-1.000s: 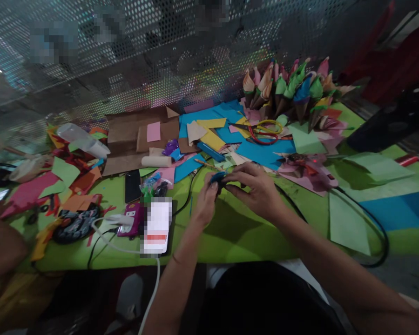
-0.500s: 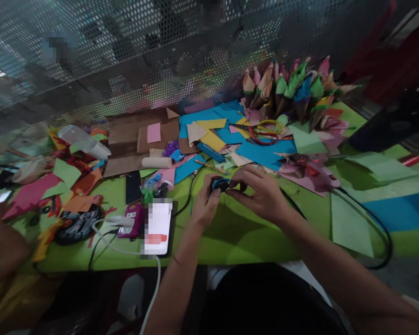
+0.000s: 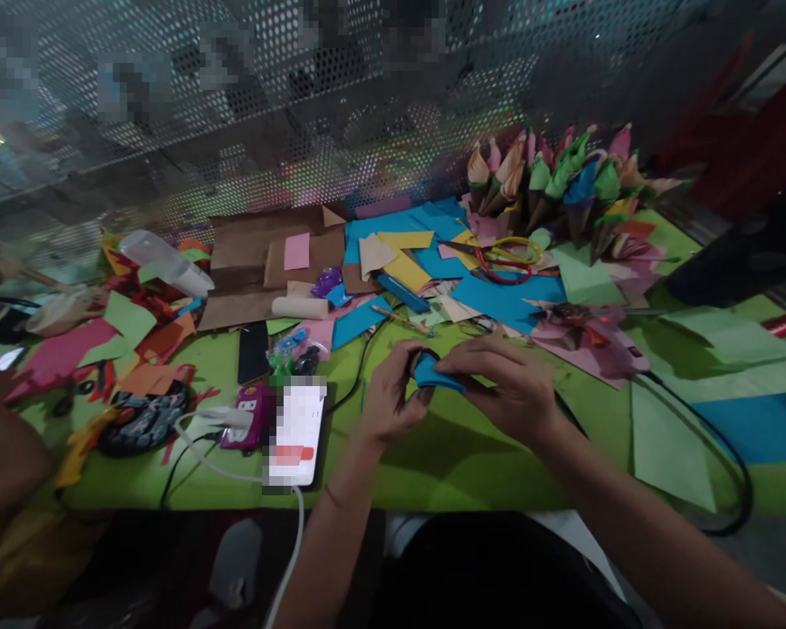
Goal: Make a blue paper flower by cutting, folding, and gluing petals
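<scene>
Between my hands is a small curled piece of blue paper (image 3: 437, 374), with a dark part at its far left edge. My left hand (image 3: 396, 393) is closed around its left end, thumb below and fingers behind. On the right end, my right hand (image 3: 504, 384) pinches the paper between thumb and fingers. Both hands are held over the green table (image 3: 472, 472). Just beyond them lie a pencil (image 3: 403, 320) and a blue box cutter (image 3: 403, 293). What sits inside the curl is hidden by my fingers.
At the back right stand several paper ice-cream cones (image 3: 550, 179). Scissors (image 3: 507, 258) lie on blue sheets. A glue gun (image 3: 596, 336) with a black cord is on the right. A lit phone (image 3: 296, 437) and a purple power adapter (image 3: 245, 419) are left, near another person's arm (image 3: 6, 428).
The blue paper has turned, and more of its surface shows now. My hands have shifted slightly nearer to me, still gripping it. The whole view has tilted a little.
</scene>
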{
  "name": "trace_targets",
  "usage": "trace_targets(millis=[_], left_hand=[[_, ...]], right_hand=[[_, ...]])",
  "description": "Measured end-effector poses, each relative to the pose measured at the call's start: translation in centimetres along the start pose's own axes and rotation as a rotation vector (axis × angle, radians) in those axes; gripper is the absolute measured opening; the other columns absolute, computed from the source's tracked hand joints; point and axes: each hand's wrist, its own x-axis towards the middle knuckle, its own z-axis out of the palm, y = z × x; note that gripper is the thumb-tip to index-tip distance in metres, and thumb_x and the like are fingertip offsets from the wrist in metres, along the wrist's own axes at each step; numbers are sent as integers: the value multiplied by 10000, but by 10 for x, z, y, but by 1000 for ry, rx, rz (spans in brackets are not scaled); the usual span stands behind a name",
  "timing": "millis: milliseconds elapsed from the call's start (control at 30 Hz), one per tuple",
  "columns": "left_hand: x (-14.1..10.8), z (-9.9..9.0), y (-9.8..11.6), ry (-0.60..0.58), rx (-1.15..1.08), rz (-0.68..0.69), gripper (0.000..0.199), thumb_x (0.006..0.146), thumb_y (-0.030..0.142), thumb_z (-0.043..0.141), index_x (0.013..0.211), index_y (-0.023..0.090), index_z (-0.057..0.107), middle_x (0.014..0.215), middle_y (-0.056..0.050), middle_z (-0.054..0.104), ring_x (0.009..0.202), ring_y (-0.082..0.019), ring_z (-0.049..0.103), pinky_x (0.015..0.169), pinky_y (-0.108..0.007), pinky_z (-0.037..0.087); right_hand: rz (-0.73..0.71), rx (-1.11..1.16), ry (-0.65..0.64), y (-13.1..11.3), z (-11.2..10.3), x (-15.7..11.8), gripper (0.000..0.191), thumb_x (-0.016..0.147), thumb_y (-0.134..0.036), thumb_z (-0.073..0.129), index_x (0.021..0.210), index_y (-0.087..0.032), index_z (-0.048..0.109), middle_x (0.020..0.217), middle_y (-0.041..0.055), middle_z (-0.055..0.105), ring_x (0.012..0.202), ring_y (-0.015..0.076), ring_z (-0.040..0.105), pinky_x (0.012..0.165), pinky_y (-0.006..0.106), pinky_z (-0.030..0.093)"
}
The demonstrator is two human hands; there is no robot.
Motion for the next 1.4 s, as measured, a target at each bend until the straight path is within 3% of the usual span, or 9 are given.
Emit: trace_targets(millis=[267, 433, 600, 767, 933, 1400], left_hand=[[-1, 1, 2, -77, -172, -119, 582, 886, 737, 423, 1152, 224, 497, 973, -56, 563, 855, -212, 538, 750, -336, 477], [0, 2, -1, -67, -194, -87, 586, 880, 738, 443, 1150, 220, 497, 994, -51, 548, 874, -213, 525, 781, -350, 467], [-1, 3, -3, -62, -201, -29, 582, 884, 733, 453, 1148, 219, 512, 936, -29, 507, 810, -190, 487, 713, -322, 433], [-1, 2, -2, -59, -137, -31, 560, 900, 717, 438, 1140, 217, 512, 962, -36, 522, 842, -195, 499, 746, -321, 431], [0, 2, -3, -61, -127, -23, 535, 904, 694, 456, 1128, 211, 508, 947, -28, 522, 832, -185, 502, 763, -316, 431], [0, 1, 0, -65, -115, -47, 496, 894, 670, 476, 1080, 212, 516, 918, -23, 529, 813, -185, 500, 756, -321, 422]], right_hand=[[11, 3, 33, -4, 0, -1, 178, 895, -116, 653, 969, -250, 745, 862, 43, 771, 800, 185, 738, 710, 296, 592], [9, -14, 15, -4, 0, 2, 156, 897, -108, 638, 948, -235, 715, 838, 37, 764, 773, 169, 731, 699, 278, 584], [48, -1, -17, -4, -1, 3, 138, 915, -122, 610, 924, -232, 692, 817, 29, 752, 747, 158, 716, 675, 262, 565], [95, 36, -61, -3, -2, 3, 134, 942, -143, 584, 922, -233, 682, 809, 23, 748, 735, 156, 705, 660, 263, 554], [85, -5, -25, -3, -3, 4, 136, 930, -144, 600, 931, -231, 705, 859, 42, 755, 799, 173, 717, 722, 283, 564], [115, -10, -42, -1, -2, 0, 205, 895, -82, 585, 933, -240, 711, 865, 24, 777, 789, 168, 723, 720, 285, 553]])
